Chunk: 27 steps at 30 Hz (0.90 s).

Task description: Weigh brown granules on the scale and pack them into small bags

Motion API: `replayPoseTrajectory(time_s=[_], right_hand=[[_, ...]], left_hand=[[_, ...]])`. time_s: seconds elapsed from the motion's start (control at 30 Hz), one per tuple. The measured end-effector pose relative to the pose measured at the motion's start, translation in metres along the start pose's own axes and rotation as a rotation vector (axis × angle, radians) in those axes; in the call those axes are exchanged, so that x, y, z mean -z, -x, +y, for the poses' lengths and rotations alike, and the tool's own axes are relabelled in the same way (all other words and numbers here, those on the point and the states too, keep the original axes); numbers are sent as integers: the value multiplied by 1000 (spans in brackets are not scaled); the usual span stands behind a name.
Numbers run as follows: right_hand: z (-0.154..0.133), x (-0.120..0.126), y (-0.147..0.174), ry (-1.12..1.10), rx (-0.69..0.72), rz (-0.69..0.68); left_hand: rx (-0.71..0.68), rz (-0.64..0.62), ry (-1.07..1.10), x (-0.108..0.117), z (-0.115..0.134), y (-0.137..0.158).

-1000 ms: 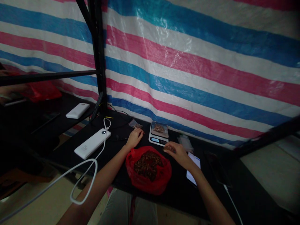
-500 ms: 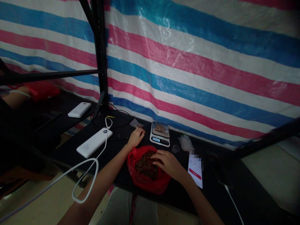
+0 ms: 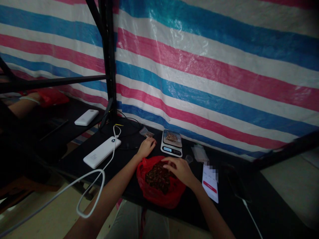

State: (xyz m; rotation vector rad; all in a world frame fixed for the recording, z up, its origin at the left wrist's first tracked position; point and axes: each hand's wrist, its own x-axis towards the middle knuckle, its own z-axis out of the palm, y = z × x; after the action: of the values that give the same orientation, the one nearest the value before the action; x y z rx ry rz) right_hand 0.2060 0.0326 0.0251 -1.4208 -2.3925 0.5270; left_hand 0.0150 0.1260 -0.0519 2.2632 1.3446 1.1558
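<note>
A red plastic bag (image 3: 174, 199) lies open at the table's front edge, filled with small brown dried pieces (image 3: 157, 177). My right hand (image 3: 179, 168) hangs over the bag's right side, thumb and fingers apart and bent toward the pieces; nothing shows between them. My left hand (image 3: 147, 147) rests palm down on the table behind the bag, fingers loosely out. Just past its fingertips is a small clear zip bag (image 3: 146, 132) with some brown pieces. A white digital scale (image 3: 171, 151) stands behind the red bag, carrying a clear packet of brown pieces (image 3: 172, 136).
Right of the scale lie a small clear cup (image 3: 188, 159), a stack of clear bags (image 3: 200, 153) and a lit phone (image 3: 210, 186). A dark phone (image 3: 236, 182) is on a cable. Left are a white power bank (image 3: 101, 153) with a looping cable and another person's arm (image 3: 26, 105).
The view has shifted slightly, moving everything a little to the right in the picture. Both hands keep nearly the same places by the red bag; the right fingers have shifted slightly over the pieces.
</note>
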Motion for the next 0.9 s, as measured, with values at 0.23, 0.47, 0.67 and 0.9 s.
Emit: replayPoseTrajectory(time_s=[0.23, 0.47, 0.67, 0.9], right_hand=[[73, 18, -45, 182, -512, 448], [99, 11, -79, 84, -704, 378], [113, 9, -82, -12, -691, 374], [101, 2, -84, -14, -633, 410]], left_hand=[[6, -19, 0, 0, 0, 0], [9, 1, -2, 0, 0, 0], [-5, 3, 12, 0, 2, 0], [0, -3, 22, 0, 3, 0]])
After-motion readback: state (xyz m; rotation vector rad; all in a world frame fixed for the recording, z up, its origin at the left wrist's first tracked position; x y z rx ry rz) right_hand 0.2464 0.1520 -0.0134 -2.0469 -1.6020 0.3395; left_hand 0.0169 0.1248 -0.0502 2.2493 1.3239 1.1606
